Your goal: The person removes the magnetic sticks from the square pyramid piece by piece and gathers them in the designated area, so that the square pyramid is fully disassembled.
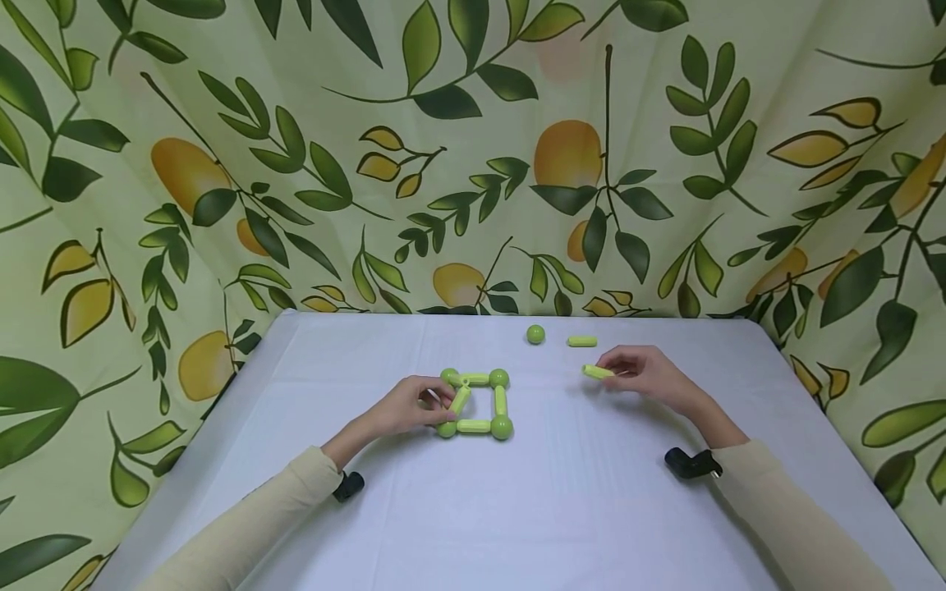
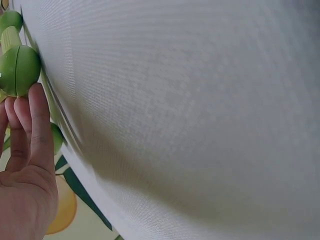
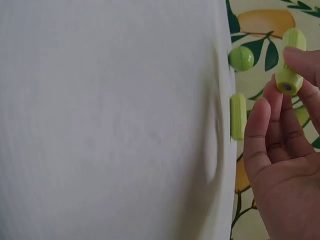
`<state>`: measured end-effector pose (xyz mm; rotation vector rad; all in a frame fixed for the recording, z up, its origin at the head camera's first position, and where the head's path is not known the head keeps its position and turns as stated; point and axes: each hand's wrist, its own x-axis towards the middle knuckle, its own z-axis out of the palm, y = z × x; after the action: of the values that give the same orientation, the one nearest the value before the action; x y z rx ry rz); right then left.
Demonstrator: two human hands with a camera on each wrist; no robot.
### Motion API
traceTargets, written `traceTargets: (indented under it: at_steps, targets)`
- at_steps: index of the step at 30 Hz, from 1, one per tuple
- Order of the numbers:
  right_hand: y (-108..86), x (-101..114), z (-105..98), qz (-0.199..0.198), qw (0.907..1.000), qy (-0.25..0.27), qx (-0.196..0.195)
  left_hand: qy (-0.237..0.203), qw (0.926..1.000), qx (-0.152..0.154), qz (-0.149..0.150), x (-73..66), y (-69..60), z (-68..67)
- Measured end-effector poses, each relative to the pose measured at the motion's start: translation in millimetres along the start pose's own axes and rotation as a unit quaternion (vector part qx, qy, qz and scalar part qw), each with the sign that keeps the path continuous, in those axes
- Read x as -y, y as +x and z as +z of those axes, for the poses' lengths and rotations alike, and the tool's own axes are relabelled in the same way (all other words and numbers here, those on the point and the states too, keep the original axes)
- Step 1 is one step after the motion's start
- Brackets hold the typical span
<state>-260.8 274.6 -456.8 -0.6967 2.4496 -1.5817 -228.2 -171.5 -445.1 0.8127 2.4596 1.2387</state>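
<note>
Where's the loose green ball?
In the head view, the loose green ball sits just right of middle near the far edge of the table, left of a loose yellow-green stick.

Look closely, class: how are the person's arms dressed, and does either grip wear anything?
The left sleeve and right sleeve are long, plain and beige. A small black device juts out near each cuff. The left grip and right grip are gloveless.
</note>
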Motion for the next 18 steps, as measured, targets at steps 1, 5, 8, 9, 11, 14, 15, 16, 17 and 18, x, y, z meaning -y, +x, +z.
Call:
traceTargets:
  at_steps: [1, 5, 8, 9, 11, 14, 15, 16, 17, 18]
  targets:
    - [-0.2, -1, -2, 0.003, 1.0, -0.003, -0.002, 0.0, 1.0, 0.0, 0.0, -0.1, -0.2, 0.0]
    - [-0.1, -4, -11, 0.012, 0.9996, -0.021, -0.016, 0.002, 1.0, -0.001, 0.003, 0.1, -0.4, -0.1]
    - [-0.4, -7, -17, 0.018, 0.9991, -0.033, -0.02, 0.003, 1.0, -0.001, 0.004, 0.8, -0.2, 0.0]
    - [-0.6, -7, -19, 0.021, 0.9989, -0.035, -0.021, 0.003, 1.0, 0.0, 0.004, 1.1, -0.1, 0.0]
    - [-1.1, -7, -22, 0.025, 0.9985, -0.041, -0.027, 0.002, 1.0, 0.001, 0.004, 1.4, -0.1, 0.0]
    - [-1.8, -8, -26, 0.032, 0.9974, -0.054, -0.035, 0.001, 1.0, 0.001, 0.007, 1.3, -0.2, -0.1]
    - [-1.9, -9, -27, 0.034, 0.9971, -0.056, -0.039, 0.0, 1.0, 0.002, 0.008, 1.2, -0.2, -0.2]
    - [-1.9, -10, -29, 0.035, 0.9967, -0.06, -0.041, -0.001, 1.0, 0.002, 0.009, 1.1, -0.3, -0.2]
    - [-1.8, -11, -30, 0.037, 0.9965, -0.063, -0.042, 0.0, 0.9999, 0.001, 0.011, 1.0, -0.3, -0.3]
    - [-1.8, -13, -32, 0.037, 0.9963, -0.066, -0.042, 0.0, 0.9999, 0.001, 0.012, 1.0, -0.3, -0.3]
